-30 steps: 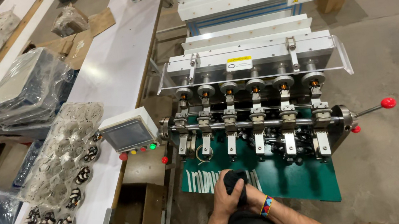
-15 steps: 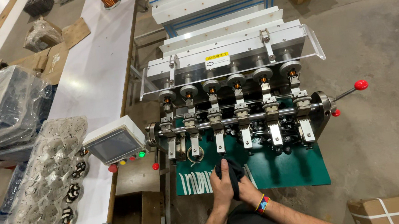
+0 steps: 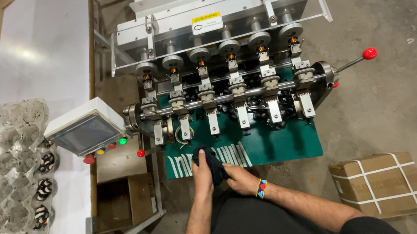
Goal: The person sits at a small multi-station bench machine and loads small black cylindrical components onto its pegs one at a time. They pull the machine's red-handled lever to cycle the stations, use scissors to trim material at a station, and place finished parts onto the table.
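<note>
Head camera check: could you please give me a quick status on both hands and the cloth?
Left hand and right hand both gripping the dark cloth. Cloth bunched at the green mat edge, below the winding machine. Nothing in the way.

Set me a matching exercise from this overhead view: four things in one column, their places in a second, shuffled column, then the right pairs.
Things
1. dark cloth
2. red-knobbed lever
3. strapped cardboard box
4. clear plastic tray

Places
A. on the white table, left of the machine
B. on the floor, right of the person
C. sticking out of the machine's right end
D. between the left hand and right hand, at the green mat's near edge

Pairs: 1-D, 2-C, 3-B, 4-A
</note>
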A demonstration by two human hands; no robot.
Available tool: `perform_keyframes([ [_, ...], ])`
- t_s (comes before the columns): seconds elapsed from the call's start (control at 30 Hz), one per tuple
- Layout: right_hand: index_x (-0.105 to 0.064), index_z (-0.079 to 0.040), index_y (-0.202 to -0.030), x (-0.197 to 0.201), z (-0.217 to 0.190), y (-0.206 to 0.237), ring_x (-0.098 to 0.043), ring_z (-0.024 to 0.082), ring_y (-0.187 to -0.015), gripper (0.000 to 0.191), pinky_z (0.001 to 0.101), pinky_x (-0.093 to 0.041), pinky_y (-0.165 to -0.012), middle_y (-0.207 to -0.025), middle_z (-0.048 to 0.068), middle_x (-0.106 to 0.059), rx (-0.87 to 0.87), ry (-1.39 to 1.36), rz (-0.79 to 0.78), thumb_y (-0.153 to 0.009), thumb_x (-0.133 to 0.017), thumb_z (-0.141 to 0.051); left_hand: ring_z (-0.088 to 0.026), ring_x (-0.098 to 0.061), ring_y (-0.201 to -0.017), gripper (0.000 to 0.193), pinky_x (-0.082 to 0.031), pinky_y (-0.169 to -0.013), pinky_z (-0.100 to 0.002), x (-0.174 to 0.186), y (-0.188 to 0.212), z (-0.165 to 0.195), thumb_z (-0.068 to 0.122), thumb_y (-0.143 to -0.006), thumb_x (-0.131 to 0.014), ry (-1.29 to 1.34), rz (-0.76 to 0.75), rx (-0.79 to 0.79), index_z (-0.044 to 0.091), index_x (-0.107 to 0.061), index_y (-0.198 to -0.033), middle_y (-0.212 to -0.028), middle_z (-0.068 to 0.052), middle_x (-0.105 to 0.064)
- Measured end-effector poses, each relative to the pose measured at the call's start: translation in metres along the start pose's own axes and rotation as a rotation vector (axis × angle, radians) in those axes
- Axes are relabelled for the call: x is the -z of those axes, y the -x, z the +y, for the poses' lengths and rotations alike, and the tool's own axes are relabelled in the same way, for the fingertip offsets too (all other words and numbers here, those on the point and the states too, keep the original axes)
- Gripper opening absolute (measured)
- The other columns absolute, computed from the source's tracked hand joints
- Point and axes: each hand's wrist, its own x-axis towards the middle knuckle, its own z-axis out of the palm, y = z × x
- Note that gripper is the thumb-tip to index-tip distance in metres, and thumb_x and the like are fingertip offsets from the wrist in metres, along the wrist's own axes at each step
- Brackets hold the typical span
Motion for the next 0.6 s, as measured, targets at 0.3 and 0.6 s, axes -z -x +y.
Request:
perform_keyframes([
  [0.3, -0.045, -0.007, -0.147, -0.011, 0.058, -0.041, -0.064, 0.034, -0.121, 0.069, 0.0415, -0.053, -0.1, -0.14, 0.019, -0.054, -0.5, 0.221, -0.009, -0.086, -0.074, -0.023, -0.021, -0.066, -0.081, 0.027, -0.053, -0.073, -0.037, 0.207, -0.047, 0.042, 0.004, -0.092, -0.073, -0.496, 0.413, -0.272, 0.0, -0.068, -0.119, -0.097, -0.012, -0.072],
  [0.6, -0.062, -0.008, -0.127, -0.06, 0.051, -0.205, -0.066, 0.036, -0.109, 0.037, 0.0454, -0.055, -0.092, -0.123, 0.018, -0.065, -0.399, 0.773, -0.216, -0.095, -0.061, -0.026, -0.039, -0.07, -0.089, 0.034, -0.054, -0.082, -0.048, 0.373, -0.073, 0.134, 0.029, -0.095, -0.082, -0.992, 0.926, -0.315, -0.002, -0.07, -0.102, -0.099, -0.022, -0.074],
])
